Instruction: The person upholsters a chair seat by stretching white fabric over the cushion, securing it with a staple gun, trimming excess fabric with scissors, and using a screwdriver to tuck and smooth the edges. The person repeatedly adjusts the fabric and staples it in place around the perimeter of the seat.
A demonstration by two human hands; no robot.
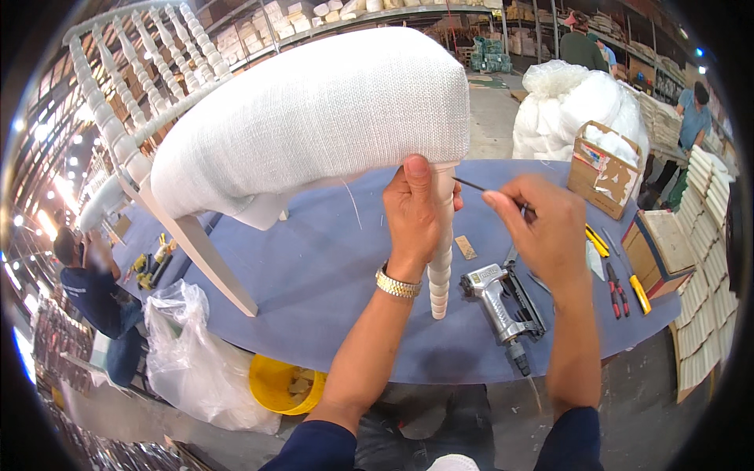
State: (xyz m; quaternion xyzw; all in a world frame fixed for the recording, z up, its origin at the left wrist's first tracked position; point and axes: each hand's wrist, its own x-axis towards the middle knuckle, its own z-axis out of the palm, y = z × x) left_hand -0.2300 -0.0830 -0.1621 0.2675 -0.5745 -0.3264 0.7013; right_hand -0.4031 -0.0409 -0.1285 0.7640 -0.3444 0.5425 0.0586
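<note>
Shelves of pale chair parts ringed a blue worktop (330, 267) where a white upholstered chair (314, 118) lay tipped. Left hand (412, 216) was clenched around the chair's turned leg (441, 259), just under the seat corner. Right hand (542, 228), beside that leg, pinched a thin dark tool (471, 185) in its fingers, apparently tucking fabric there; precise aim seemed needed. Below the leg, a staple gun (503, 302) lay near the worktop's front edge, with bare cloth between.

A furniture workshop is shown: around the large blue-covered worktable (314, 275), stacked white wooden parts are stored on metal shelves (330, 16) behind, and a grey pneumatic staple gun (503, 302) is laid on it.
</note>
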